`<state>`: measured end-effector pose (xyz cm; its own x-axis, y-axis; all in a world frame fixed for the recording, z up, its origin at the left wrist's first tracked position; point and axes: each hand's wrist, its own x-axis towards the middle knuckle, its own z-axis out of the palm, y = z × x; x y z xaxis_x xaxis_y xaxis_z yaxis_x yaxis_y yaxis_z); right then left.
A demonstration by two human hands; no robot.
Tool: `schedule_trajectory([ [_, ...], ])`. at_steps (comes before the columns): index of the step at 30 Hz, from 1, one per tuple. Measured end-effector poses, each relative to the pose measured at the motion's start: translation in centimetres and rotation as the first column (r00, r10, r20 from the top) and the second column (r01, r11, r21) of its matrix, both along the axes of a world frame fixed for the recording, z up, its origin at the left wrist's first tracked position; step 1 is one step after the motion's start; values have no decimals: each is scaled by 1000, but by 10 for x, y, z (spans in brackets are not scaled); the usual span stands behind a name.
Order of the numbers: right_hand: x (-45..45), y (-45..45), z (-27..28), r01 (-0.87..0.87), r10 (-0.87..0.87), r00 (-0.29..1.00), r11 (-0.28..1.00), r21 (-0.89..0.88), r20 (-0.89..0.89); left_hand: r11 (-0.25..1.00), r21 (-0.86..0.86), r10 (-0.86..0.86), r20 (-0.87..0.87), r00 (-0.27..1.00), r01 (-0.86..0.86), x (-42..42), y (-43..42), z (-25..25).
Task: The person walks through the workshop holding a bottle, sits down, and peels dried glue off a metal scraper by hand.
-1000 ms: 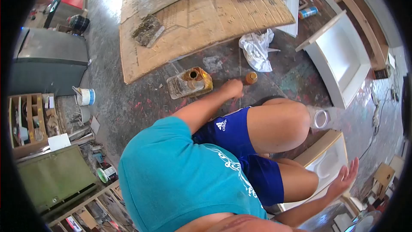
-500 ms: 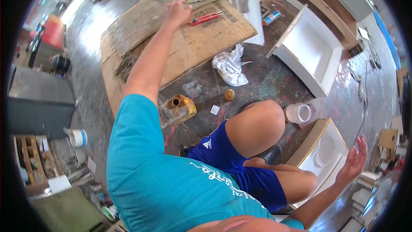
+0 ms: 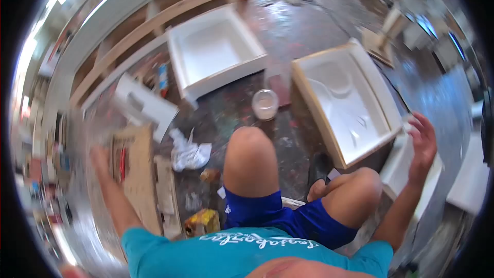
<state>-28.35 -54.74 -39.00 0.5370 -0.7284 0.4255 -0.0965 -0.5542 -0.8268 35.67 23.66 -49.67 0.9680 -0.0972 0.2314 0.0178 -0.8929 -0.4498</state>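
My left hand [image 3: 99, 155] is smeared by motion at the left, over the brown cardboard sheet [image 3: 140, 195]. It is near red-handled pliers [image 3: 122, 164] lying on that sheet; its fingers are not clear. On the right, my right hand [image 3: 423, 141] is raised with the fingers apart, beside the corner of a white-lined drawer box [image 3: 318, 104]. A small pale spot shows by its fingertips, too blurred to name. Another white drawer box [image 3: 226, 69] lies farther off, upper left of a clear tub [image 3: 265, 104].
Crumpled silvery plastic [image 3: 189, 152], a small amber jar [image 3: 209, 175] and a stained yellow container [image 3: 203, 222] lie left of my knees. A long wooden frame [image 3: 149, 25] spans the upper left. White panels [image 3: 471, 177] lie at the right; a thin cable crosses the floor.
My view has swung to the right, so both drawer boxes now sit near the middle and the cardboard at the left. My right hand stays raised with its fingers apart.
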Motion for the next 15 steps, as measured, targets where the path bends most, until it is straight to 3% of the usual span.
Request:
schedule_trajectory([
  [1, -3, 9, -2, 7, -8, 999, 1000, 28, 34, 994, -99, 51, -15, 999, -53, -1, -30, 25],
  [3, 12, 29, 6, -56, 51, 997, 994, 91, 56, 970, -165, -149, 183, 972, 180, -38, -138, 84],
  [5, 32, 40, 10, -197, 197, 980, 968, 158, 17, 782, -361, -431, 276, 859, 508, -85, -264, 126],
  [7, 64, 49, 18, -393, 418, 906, 890, 231, -71, 597, -460, -578, 323, 749, 658, -158, -388, 160],
  [8, 79, 62, 19, -456, 468, 882, 817, 354, 57, 425, -429, -697, 406, 591, 797, -184, -435, 162],
  [9, 92, 73, 19, -526, 498, 846, 717, 458, 192, 333, -521, -747, 362, 557, 786, -232, -484, 173],
  [10, 104, 79, 17, -536, 460, 842, 658, 529, 282, 139, -417, -808, 476, 346, 898, -251, -520, 161],
  [11, 114, 83, 13, -551, 411, 834, 588, 592, 368, -47, -424, -816, 539, 210, 904, -287, -558, 156],
  [13, 122, 75, 9, -599, 266, 794, 493, 631, 546, -219, -481, -926, 377, -25, 849, -350, -608, 156],
  [15, 122, 62, 1, -652, 62, 706, 447, 613, 706, -415, -239, -843, 463, -273, 878, -390, -649, 137],
])
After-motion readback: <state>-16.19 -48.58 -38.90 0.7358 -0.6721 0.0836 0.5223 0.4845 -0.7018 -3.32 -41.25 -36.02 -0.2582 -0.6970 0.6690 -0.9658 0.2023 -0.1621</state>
